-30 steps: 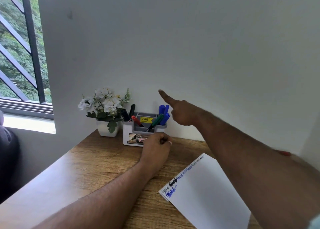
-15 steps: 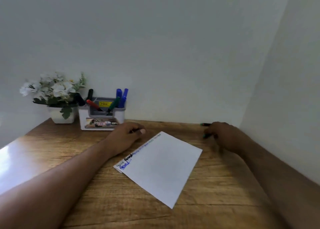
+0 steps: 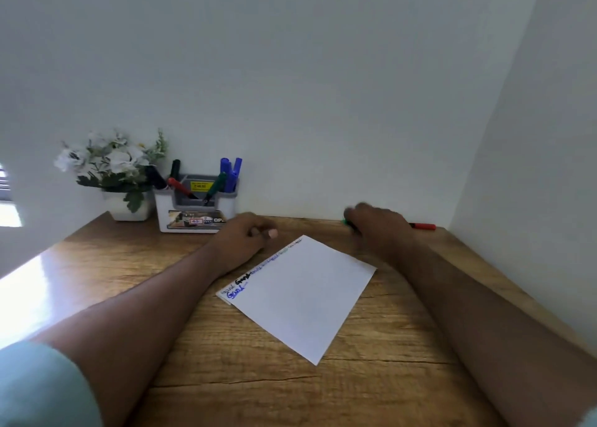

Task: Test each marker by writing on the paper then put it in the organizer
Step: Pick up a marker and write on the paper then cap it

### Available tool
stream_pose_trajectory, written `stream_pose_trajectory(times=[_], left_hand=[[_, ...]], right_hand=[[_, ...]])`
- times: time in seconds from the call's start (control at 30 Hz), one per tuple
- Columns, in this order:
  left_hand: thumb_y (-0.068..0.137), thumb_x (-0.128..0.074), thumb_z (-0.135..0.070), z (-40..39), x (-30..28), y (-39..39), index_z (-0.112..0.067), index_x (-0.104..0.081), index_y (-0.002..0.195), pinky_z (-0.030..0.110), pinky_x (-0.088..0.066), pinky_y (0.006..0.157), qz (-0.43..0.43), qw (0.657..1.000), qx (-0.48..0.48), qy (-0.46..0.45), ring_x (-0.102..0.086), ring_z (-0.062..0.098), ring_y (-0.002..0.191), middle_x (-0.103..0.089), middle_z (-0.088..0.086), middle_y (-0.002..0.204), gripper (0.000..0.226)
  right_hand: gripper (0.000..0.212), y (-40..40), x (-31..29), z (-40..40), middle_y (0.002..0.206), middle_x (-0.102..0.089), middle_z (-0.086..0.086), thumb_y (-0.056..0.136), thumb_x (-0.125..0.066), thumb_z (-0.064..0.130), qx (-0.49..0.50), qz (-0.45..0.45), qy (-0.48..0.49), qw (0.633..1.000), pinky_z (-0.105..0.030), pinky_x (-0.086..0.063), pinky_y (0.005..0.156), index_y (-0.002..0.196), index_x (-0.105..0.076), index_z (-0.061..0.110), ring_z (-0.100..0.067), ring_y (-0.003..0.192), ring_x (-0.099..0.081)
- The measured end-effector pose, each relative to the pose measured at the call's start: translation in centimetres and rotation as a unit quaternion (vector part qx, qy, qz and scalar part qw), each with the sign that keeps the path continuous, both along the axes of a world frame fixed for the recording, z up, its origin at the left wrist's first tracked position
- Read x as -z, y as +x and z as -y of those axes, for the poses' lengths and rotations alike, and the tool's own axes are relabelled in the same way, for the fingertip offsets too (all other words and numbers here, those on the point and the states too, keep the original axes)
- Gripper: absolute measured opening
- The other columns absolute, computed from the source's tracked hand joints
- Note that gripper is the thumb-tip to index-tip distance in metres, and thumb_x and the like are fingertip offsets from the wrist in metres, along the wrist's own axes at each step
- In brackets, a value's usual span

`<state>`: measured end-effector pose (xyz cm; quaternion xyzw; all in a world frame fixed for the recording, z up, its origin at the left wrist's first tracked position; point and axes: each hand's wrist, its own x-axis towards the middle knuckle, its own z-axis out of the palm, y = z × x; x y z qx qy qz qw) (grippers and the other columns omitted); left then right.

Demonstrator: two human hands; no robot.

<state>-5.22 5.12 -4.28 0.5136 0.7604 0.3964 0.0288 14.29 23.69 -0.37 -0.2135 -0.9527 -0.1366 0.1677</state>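
Head view. Left hand (image 3: 247,237) rests on the wooden desk (image 3: 226,378), fingers curled in a loose fist at the far left edge of the white paper sheet (image 3: 303,294); whether it grips anything cannot be told. Right hand (image 3: 379,229), blurred, is curled over a green marker (image 3: 348,224) near the back wall. A red marker (image 3: 423,226) lies just beyond it. Paper lies skewed, coloured scribbles along its left edge. White-and-grey organizer (image 3: 197,210) at back left holds several markers, beside a white flower pot (image 3: 129,205). Bare wood lies nearer than the paper.
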Motion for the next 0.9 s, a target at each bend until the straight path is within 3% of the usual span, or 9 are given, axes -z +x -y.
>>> stream_pose_trajectory(times=[0.07,0.1,0.17,0.2,0.43,0.57,0.67,0.77,0.9], left_hand=[[0.088,-0.057,-0.051,0.3,0.0,0.4,-0.031,-0.052,0.133,0.012,-0.039,0.074,0.016,0.999,0.026,0.044,-0.051,0.0,0.094,-0.052,-0.007,0.121,0.05],[0.084,-0.057,-0.059,0.5,0.0,0.6,-0.034,-0.046,0.137,0.011,-0.04,0.073,0.019,0.997,0.042,0.064,-0.052,0.0,0.094,-0.049,-0.01,0.121,0.059],[0.081,-0.056,-0.062,0.6,-0.2,0.9,-0.036,-0.044,0.137,0.014,-0.047,0.074,0.019,0.994,0.067,0.089,-0.055,0.004,0.095,-0.05,-0.012,0.121,0.063],[0.084,-0.057,-0.056,0.6,-0.2,1.0,-0.034,-0.049,0.133,0.018,-0.05,0.076,0.017,0.993,0.074,0.094,-0.057,0.004,0.095,-0.054,-0.011,0.118,0.055],[0.093,-0.057,-0.018,-0.3,0.1,0.9,-0.006,-0.062,0.099,0.03,-0.043,0.066,-0.117,0.985,0.106,0.069,-0.058,0.018,0.078,-0.065,0.006,0.088,0.015],[0.093,-0.051,-0.029,-0.9,0.9,0.4,-0.014,-0.051,0.088,0.025,-0.037,0.067,-0.137,0.981,0.124,0.051,-0.052,0.008,0.074,-0.057,-0.003,0.082,0.016],[0.091,-0.04,-0.048,-0.8,1.0,0.5,-0.015,-0.056,0.099,0.035,-0.047,0.078,-0.142,0.982,0.127,0.001,-0.058,0.014,0.085,-0.063,-0.001,0.093,0.038],[0.093,-0.041,-0.044,-0.3,0.7,1.0,-0.016,-0.058,0.101,0.033,-0.046,0.078,-0.149,0.981,0.12,-0.018,-0.058,0.016,0.087,-0.064,0.0,0.094,0.033],[0.099,-0.042,-0.042,1.7,-0.7,1.9,-0.012,-0.059,0.082,0.028,-0.038,0.06,-0.01,0.999,0.022,0.043,-0.052,0.016,0.072,-0.058,-0.002,0.074,0.038]], right_hand=[[0.01,-0.9,-0.1,2.7,0.077,-0.055,-0.003,0.086,-0.058,0.015,-0.098,-0.254,-0.181,0.945,-0.029,-0.045,0.063,0.087,-0.049,0.016,-0.019,0.067,-0.057],[0.012,-1.2,-0.4,4.3,0.071,-0.057,-0.005,0.085,-0.061,0.011,-0.145,-0.337,-0.318,0.874,-0.028,-0.047,0.063,0.084,-0.05,0.015,-0.018,0.063,-0.057],[0.012,-1.8,-0.6,6.8,0.069,-0.061,-0.01,0.087,-0.06,0.003,-0.21,-0.389,-0.541,0.715,-0.035,-0.055,0.066,0.082,-0.054,0.013,-0.022,0.066,-0.062],[0.012,-2.1,-0.3,7.4,0.071,-0.063,-0.012,0.089,-0.058,0.0,-0.217,-0.386,-0.587,0.678,-0.038,-0.056,0.067,0.084,-0.058,0.012,-0.024,0.069,-0.064],[0.011,-3.9,2.4,7.7,0.074,-0.071,-0.009,0.088,-0.066,0.024,-0.187,-0.29,-0.668,0.659,-0.029,-0.046,0.053,0.086,-0.063,0.014,-0.02,0.059,-0.06],[0.026,-4.7,2.9,7.8,0.065,-0.067,-0.009,0.097,-0.053,0.027,-0.167,-0.307,-0.701,0.621,-0.029,-0.049,0.052,0.087,-0.068,0.008,-0.018,0.055,-0.058],[0.031,-4.4,3.2,7.5,0.056,-0.065,-0.007,0.1,-0.043,0.02,-0.157,-0.301,-0.735,0.587,-0.028,-0.05,0.05,0.084,-0.065,0.005,-0.017,0.05,-0.058],[0.033,-4.2,3.0,7.2,0.059,-0.067,-0.01,0.1,-0.039,0.019,-0.159,-0.269,-0.772,0.553,-0.028,-0.052,0.052,0.09,-0.065,0.001,-0.018,0.051,-0.061],[0.041,-2.9,2.4,6.3,0.071,-0.072,-0.016,0.097,-0.037,0.022,-0.153,-0.272,-0.817,0.485,-0.022,-0.051,0.048,0.088,-0.072,0.002,-0.019,0.053,-0.066]])
